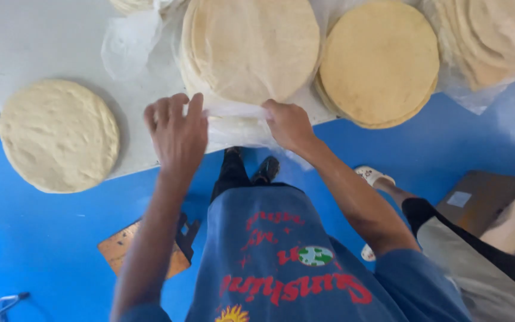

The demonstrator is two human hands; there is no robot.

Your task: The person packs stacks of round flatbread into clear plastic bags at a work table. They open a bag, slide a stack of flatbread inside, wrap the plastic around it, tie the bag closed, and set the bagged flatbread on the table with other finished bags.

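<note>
While both hands work at the near counter edge, the main risk, as I judge it, is the stack sliding off: the white flat counter (49, 42) ends right there, w/ blue floor (43, 238) below. Going left to right: a thick, pale, dimpled dough round (59, 136) lies alone, its lower rim overhanging the edge, so a bump could tip it. The left hand (177, 132) hovers just above the edge, fingers loosely curled and spread, holding nothing that I can see, though the fingertips come close to the thin, clear, crinkled plastic wrap (233, 119). That wrap runs under the tall stack of cream-coloured flat round tortillas (251, 48), which sits mid-counter, touching the near edge. The right hand (290, 125) has its fingers pinched on the wrap just below the stack; a hard tug could tear the film or drag the stack over. Further right, a yellower, grainier stack of flatbreads (379, 62) also pokes past the edge, & another pale bagged stack (490, 39) sits at the corner. Someone else's sandalled foot (374, 176) stands near, so there's a chance of a knock.
</note>
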